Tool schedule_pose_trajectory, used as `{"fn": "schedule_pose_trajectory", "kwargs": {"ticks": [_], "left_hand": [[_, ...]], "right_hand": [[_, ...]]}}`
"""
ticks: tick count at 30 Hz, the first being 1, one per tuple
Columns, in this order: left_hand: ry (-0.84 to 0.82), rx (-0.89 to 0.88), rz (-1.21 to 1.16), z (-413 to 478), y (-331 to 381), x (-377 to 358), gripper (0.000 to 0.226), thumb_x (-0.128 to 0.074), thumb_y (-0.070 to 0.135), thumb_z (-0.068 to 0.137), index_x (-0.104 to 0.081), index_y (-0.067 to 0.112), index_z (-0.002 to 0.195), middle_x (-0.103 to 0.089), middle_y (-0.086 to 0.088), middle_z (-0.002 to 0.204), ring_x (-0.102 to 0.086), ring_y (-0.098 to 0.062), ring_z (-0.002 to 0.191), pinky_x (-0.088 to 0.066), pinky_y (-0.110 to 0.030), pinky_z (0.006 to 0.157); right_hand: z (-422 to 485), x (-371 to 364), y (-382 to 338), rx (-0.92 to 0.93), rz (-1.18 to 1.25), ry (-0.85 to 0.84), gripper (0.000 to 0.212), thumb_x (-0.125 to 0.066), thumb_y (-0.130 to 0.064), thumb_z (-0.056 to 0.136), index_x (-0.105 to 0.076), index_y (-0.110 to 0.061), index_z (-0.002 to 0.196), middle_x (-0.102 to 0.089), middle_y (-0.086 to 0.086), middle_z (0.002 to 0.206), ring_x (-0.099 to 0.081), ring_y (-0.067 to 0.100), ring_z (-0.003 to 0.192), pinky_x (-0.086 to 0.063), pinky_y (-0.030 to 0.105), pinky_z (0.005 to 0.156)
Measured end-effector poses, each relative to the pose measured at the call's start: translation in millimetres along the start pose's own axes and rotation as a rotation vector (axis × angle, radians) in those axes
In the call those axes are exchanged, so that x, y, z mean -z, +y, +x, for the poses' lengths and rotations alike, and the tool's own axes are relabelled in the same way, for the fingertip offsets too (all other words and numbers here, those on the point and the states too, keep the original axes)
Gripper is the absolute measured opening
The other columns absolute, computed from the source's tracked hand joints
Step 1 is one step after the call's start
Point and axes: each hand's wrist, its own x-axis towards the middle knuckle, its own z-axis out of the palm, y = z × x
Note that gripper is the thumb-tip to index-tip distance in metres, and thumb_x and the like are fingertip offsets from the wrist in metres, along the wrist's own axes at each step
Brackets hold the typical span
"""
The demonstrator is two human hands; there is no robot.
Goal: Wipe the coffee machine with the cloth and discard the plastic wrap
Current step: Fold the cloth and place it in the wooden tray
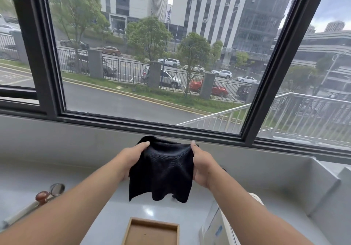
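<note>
Head view: 2 bare forearms are filling the bottom of frame, reaching forward over a pale grey bench [57, 176]. A shallow wooden tray [152, 232] is sitting on the bench at the bottom edge, between the forearms. A white appliance body [218, 225] is lying partly under the right forearm; can't tell what it is from this angle. A tool with a reddish-brown knob, a round metal head and a pale handle [42, 199] is lying on the bench at lower left, just beside the left forearm.

Left hand [131, 159] is pinching the upper left corner of the black cloth [161, 170], thumb on top, fingers hidden behind the fabric. Right hand [201, 165] is pinching the upper right edge, thumb pointing up, fingers curled behind. The cloth is being held up in the air between the 2 hands, top edge pulled roughly taut, lower part hanging loose with a wavy hem above the bench, not touching it.

A grey ledge and a dark-framed window [273, 77] are running behind the hands. Through the glass: road, fence, parked cars, trees, tall buildings, a metal stair railing at right.
</note>
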Motion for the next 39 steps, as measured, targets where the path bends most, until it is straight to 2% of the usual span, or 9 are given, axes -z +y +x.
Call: {"fn": "schedule_pose_trajectory", "kwargs": {"ticks": [4, 7, 9, 13, 18, 25, 29, 33, 39], "left_hand": [[-0.04, -0.021, 0.035, 3, -10, 13, 0.075, -0.085, 0.019, 0.082, -0.047, 0.013, 0.147, -0.078, -0.016, 0.108, -0.079, -0.031, 0.091, -0.063, -0.041, 0.076], [-0.058, -0.035, 0.02, 4, -16, 17, 0.065, -0.08, 0.004, 0.085, -0.05, 0.022, 0.139, -0.077, -0.016, 0.109, -0.078, -0.03, 0.089, -0.06, -0.038, 0.067], [-0.036, -0.039, 0.012, 3, -19, 16, 0.048, -0.075, 0.003, 0.088, -0.057, 0.022, 0.129, -0.077, -0.016, 0.108, -0.076, -0.028, 0.083, -0.058, -0.035, 0.063], [0.072, -0.071, 0.055, -2, -18, 11, 0.01, -0.06, 0.011, 0.096, -0.066, 0.017, 0.102, -0.071, -0.007, 0.093, -0.065, -0.022, 0.071, -0.055, -0.032, 0.064], [0.141, -0.061, -0.025, -7, -13, 17, 0.031, -0.04, 0.005, 0.098, -0.068, 0.016, 0.106, -0.07, -0.011, 0.095, -0.068, -0.027, 0.072, -0.06, -0.035, 0.058], [0.015, -0.205, 0.25, -4, -16, 38, 0.018, -0.077, 0.01, 0.091, -0.076, 0.019, 0.107, -0.081, -0.004, 0.101, -0.076, -0.018, 0.093, -0.059, -0.029, 0.081], [0.278, -0.366, 0.658, 1, -8, 36, 0.006, -0.079, 0.026, 0.088, -0.075, 0.03, 0.089, -0.076, 0.012, 0.09, -0.07, -0.01, 0.088, -0.056, -0.032, 0.08], [0.4, -0.414, 0.929, -2, -1, 35, 0.015, -0.074, 0.045, 0.087, -0.068, 0.036, 0.076, -0.066, 0.014, 0.092, -0.062, -0.007, 0.082, -0.045, -0.028, 0.061], [0.406, -0.352, 0.851, -6, 0, 30, 0.019, -0.07, 0.048, 0.082, -0.065, 0.029, 0.079, -0.068, 0.013, 0.084, -0.061, -0.007, 0.078, -0.043, -0.028, 0.058]], "right_hand": [[0, 16, 4, -0.057, -0.1, -0.066, 0.037, -0.066, -0.015, 0.098, -0.062, 0.004, 0.13, -0.075, 0.02, 0.115, -0.076, 0.033, 0.092, -0.06, 0.039, 0.077], [7, 22, 7, 0.0, -0.079, -0.059, 0.074, -0.059, 0.01, 0.094, -0.033, -0.016, 0.158, -0.049, 0.028, 0.148, -0.072, 0.037, 0.101, -0.061, 0.039, 0.066], [11, 24, 6, 0.037, -0.084, -0.1, 0.087, -0.056, 0.015, 0.093, -0.026, -0.03, 0.162, -0.042, 0.031, 0.152, -0.072, 0.036, 0.098, -0.061, 0.038, 0.064], [17, 30, -1, 0.1, -0.187, -0.152, 0.078, -0.054, 0.015, 0.093, -0.045, -0.036, 0.151, -0.065, 0.028, 0.117, -0.066, 0.033, 0.081, -0.058, 0.042, 0.068], [21, 38, -16, 0.139, -0.256, -0.173, 0.066, -0.053, 0.015, 0.093, -0.055, -0.034, 0.137, -0.069, 0.02, 0.088, -0.068, 0.028, 0.069, -0.058, 0.035, 0.056], [21, 44, -28, 0.302, -0.666, -0.025, 0.057, -0.066, 0.0, 0.09, -0.059, -0.032, 0.137, -0.066, 0.023, 0.105, -0.069, 0.043, 0.096, -0.056, 0.056, 0.098], [20, 43, -31, 0.402, -0.996, 0.061, 0.02, -0.066, -0.014, 0.094, -0.071, -0.032, 0.101, -0.075, -0.003, 0.091, -0.074, 0.019, 0.08, -0.064, 0.037, 0.074], [23, 45, -26, 0.47, -1.21, 0.163, 0.013, -0.063, -0.028, 0.098, -0.067, -0.036, 0.088, -0.069, -0.013, 0.079, -0.063, 0.01, 0.071, -0.044, 0.026, 0.055], [27, 52, -20, 0.378, -1.069, 0.211, 0.021, -0.065, -0.033, 0.088, -0.06, -0.019, 0.073, -0.057, -0.006, 0.063, -0.051, 0.015, 0.058, -0.038, 0.027, 0.053]]}}
